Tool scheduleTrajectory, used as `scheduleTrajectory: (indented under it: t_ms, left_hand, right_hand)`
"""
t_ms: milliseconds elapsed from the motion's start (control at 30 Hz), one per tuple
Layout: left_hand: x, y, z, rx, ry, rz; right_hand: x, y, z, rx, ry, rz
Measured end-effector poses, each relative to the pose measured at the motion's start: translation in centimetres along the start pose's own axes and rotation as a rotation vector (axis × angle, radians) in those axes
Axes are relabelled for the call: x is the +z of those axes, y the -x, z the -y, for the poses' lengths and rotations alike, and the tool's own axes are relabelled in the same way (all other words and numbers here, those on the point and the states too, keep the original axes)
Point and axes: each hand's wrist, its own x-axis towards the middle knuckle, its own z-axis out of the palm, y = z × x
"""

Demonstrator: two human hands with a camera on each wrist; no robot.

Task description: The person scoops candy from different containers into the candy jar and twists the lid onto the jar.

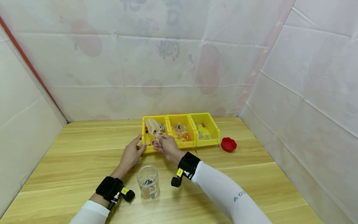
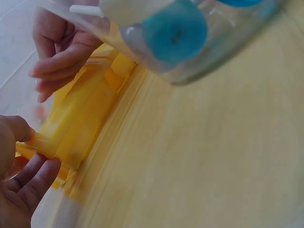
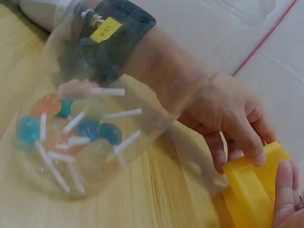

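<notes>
My left hand [image 1: 132, 151] grips the front left corner of the left yellow bin [image 1: 144, 137], thumb over the rim and fingers against the outside in the right wrist view. Over the front of that bin, my right hand [image 1: 169, 147] pinches the handle of a translucent scoop [image 1: 152, 125], whose bowl lies inside among several small lollipops [image 1: 162, 127]. In front of both hands a clear jar [image 1: 148, 179] stands upright and uncovered on the table. Several colourful lollipops [image 3: 88, 126] with white sticks lie at the jar's bottom.
Joined to the left bin are a middle bin [image 1: 193, 137] with more lollipops and a right bin [image 1: 215, 132] with a few pieces. A red scalloped lid [image 1: 228, 144] lies to their right. White sheeting [image 1: 167, 68] closes off the table's back and sides.
</notes>
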Motion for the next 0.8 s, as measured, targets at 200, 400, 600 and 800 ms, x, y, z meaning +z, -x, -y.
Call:
scheduleTrajectory:
  t_ms: [200, 400, 600, 800]
  left_hand:
    - [-0.1, 0.0, 0.2, -0.007, -0.004, 0.003]
    - [-0.1, 0.0, 0.1, -0.029, -0.016, 0.021]
    - [-0.1, 0.0, 0.2, -0.024, -0.007, 0.023]
    - [-0.6, 0.1, 0.7, -0.032, 0.002, 0.037]
  right_hand:
    - [-1.0, 0.7, 0.5, -0.006, 0.04, 0.044]
    - [-2.1, 1.1, 0.5, -0.035, 0.065, 0.067]
    - [-3.2, 1.4, 0.6, -0.047, 0.062, 0.08]
    - [-4.1, 1.7, 0.5, -0.054, 0.026, 0.084]
